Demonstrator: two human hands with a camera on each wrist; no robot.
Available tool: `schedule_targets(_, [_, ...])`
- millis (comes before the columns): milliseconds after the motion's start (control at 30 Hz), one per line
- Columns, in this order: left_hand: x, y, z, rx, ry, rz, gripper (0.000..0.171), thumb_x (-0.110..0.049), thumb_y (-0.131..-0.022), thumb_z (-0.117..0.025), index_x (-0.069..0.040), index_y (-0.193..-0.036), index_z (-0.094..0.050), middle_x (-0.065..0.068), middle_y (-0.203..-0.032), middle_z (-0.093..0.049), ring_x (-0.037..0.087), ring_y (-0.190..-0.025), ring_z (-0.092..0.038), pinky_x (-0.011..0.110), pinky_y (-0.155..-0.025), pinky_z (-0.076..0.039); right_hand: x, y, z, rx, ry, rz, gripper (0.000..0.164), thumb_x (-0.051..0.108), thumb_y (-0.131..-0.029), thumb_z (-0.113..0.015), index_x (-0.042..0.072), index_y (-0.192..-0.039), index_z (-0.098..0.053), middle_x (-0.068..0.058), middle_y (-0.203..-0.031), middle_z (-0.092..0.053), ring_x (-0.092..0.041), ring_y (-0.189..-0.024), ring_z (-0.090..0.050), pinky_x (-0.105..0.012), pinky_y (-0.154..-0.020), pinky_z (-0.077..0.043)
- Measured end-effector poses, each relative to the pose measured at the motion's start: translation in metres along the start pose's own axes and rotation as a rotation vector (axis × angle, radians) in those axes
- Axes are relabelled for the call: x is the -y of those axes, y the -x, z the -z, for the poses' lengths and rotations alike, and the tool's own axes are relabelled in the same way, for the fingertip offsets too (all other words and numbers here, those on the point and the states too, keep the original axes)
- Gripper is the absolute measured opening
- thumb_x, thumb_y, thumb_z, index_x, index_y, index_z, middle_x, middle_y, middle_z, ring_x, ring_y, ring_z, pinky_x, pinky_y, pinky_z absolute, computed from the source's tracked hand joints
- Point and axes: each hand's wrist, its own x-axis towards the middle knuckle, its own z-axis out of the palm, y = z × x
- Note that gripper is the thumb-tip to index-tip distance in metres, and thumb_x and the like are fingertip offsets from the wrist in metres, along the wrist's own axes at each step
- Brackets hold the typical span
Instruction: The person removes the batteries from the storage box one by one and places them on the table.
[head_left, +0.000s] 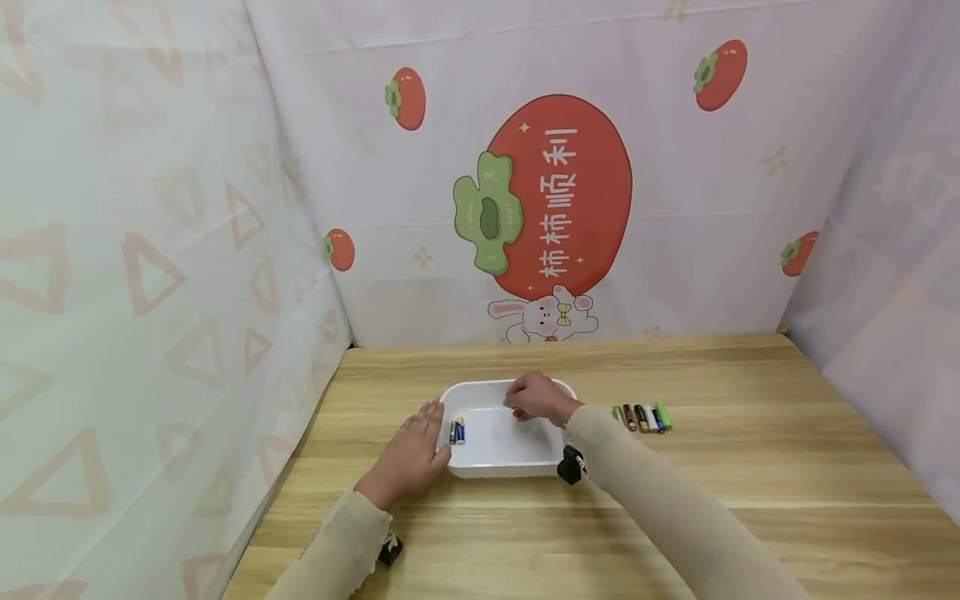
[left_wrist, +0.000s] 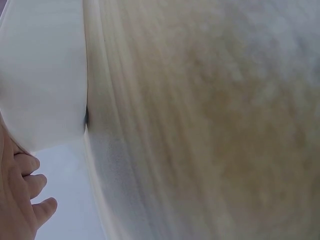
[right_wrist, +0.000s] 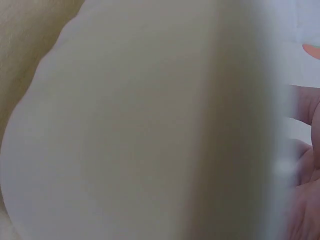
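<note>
My left hand [head_left: 411,457] rests along the left end of a white rectangular tray [head_left: 504,471], its fingers straight at the rim and the thumb near the front left corner. Two small batteries [head_left: 460,432] lie side by side inside the tray near that end. Over the tray's right half hovers my right hand [head_left: 540,398], fingers loosely bent and pointing left. In the right wrist view its fingers [right_wrist: 303,102] stand apart with nothing seen between them. A sleeve [right_wrist: 115,125] hides most of that view.
Right of the tray, several batteries [head_left: 642,419] in various colours lie in a row on the wooden table [head_left: 720,483], partly behind the right forearm. Printed cloth [head_left: 675,183] hangs behind the table and at both sides. A small black device [head_left: 572,465] sits at the right wrist.
</note>
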Motion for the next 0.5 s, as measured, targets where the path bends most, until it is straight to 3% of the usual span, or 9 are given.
schedule_targets(500, [-0.001,0.0,0.003,0.012,0.021,0.013,0.07,-0.033,-0.101,-0.044,0.002,-0.154,-0.015,0.015,-0.159,-0.018,0.029,-0.146,-0.016,0.046,-0.115,-0.017,0.023,-0.008,-0.024,0.048,0.001,0.019,0.015,0.013,-0.092,-0.066,0.001,-0.101,-0.07,-0.019,-0.106,-0.066,-0.022,-0.081,-0.063,-0.031,-0.07,-0.057])
